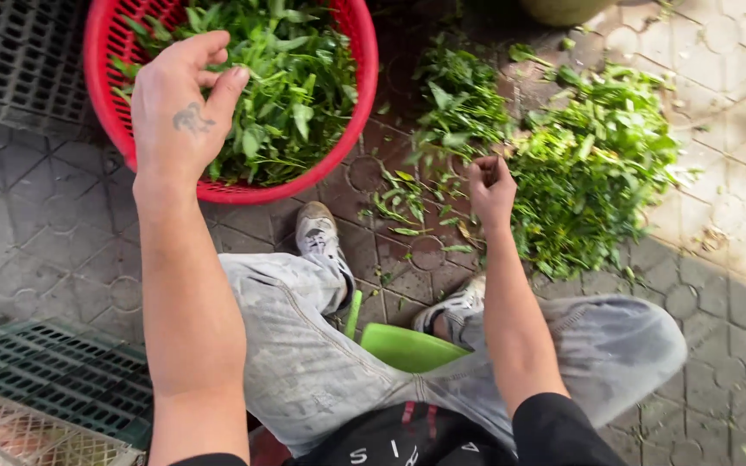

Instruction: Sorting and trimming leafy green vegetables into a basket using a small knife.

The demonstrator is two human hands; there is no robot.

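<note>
At far left the left hand (185, 108) hangs open-fingered over the red basket (101, 52), already well filled with picked greens (291, 95). To its right the right hand (491, 185) pinches shut, its contents hidden, beside a large unsorted pile (593, 168) on the paved floor (718, 285), so much seems left.

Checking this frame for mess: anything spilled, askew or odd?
Yes. Loose leaves lie scattered on the paving between the red basket and the greens pile, some near the shoes. Left hand hovers open over the basket's greens; right hand is closed beside the pile. Nothing looks damaged.
</note>
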